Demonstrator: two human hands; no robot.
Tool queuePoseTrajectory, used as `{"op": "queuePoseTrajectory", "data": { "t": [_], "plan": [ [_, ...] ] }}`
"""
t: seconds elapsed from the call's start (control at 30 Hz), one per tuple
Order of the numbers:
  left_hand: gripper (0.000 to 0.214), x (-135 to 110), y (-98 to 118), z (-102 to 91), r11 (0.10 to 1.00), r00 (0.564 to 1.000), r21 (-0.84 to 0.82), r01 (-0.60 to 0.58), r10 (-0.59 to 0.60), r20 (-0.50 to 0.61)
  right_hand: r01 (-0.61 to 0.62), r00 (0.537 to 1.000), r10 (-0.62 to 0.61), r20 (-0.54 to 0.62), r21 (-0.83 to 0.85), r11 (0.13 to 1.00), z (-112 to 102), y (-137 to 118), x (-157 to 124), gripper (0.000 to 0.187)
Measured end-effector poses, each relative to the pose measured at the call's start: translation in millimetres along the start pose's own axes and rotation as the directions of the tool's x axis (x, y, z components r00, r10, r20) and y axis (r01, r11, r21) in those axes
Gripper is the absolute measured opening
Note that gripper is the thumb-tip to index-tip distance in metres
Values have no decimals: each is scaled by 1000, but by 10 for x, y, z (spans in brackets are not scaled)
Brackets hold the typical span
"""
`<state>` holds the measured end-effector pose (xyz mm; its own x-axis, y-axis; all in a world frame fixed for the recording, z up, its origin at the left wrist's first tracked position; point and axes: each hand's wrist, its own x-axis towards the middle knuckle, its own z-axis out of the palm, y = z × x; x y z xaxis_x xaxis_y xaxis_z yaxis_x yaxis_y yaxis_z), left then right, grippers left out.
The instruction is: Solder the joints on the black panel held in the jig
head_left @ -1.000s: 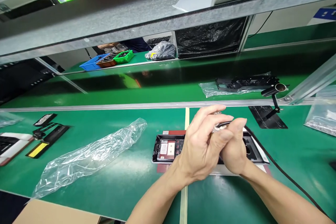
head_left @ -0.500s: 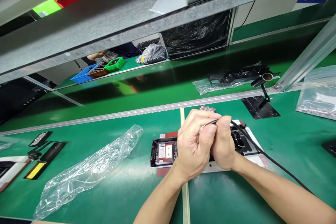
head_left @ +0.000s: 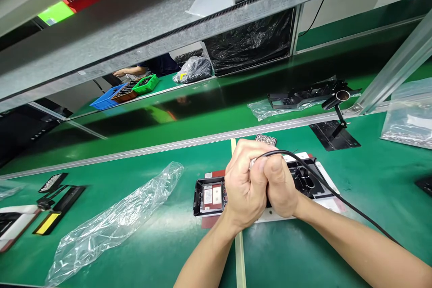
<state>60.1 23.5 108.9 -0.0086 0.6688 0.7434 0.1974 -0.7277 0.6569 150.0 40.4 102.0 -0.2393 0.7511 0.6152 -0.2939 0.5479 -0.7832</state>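
Observation:
My left hand [head_left: 243, 184] is closed around the end of a black cable [head_left: 340, 198], with a small pale piece showing between thumb and fingers. My right hand [head_left: 282, 184] presses against it, fingers curled and thumb raised; what its fingers hold, if anything, is hidden. From the left hand's grip the cable arcs over the right thumb and runs down to the lower right. Beneath both hands lies a black plastic housing [head_left: 199, 197] on red and white sheets, its middle covered by them. Its right part shows a dark round-edged opening.
A clear plastic bag [head_left: 121, 216] lies left, near a black and yellow part [head_left: 50, 222]. Behind the hands sits a small tray of metal bits [head_left: 266, 140]. A black stand [head_left: 337, 132] is at right. A metal shelf [head_left: 151, 45] crosses overhead. Another person's arm shows beyond the bins [head_left: 108, 97].
The right thumb has come off the cable and drawn in beside the left thumb. The cable now bows higher above it. Both hands have shifted slightly left.

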Motion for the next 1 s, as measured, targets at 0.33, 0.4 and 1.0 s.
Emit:
{"op": "queuePoseTrajectory", "data": {
  "t": [0.33,0.4,1.0],
  "plan": [
    [28,20,5,-5,1000,999,5,10,-11,34,5,1000,-5,-7,51,999,-7,-11,1,54],
    [29,17,5,-10,1000,999,6,13,-14,34,10,1000,-11,19,45,999,-7,-25,10,53],
    [26,-15,-21,-16,999,999,-24,-34,34,22,-8,1000,8,15,-18,1000,-6,-33,-18,58]
  ]
}}
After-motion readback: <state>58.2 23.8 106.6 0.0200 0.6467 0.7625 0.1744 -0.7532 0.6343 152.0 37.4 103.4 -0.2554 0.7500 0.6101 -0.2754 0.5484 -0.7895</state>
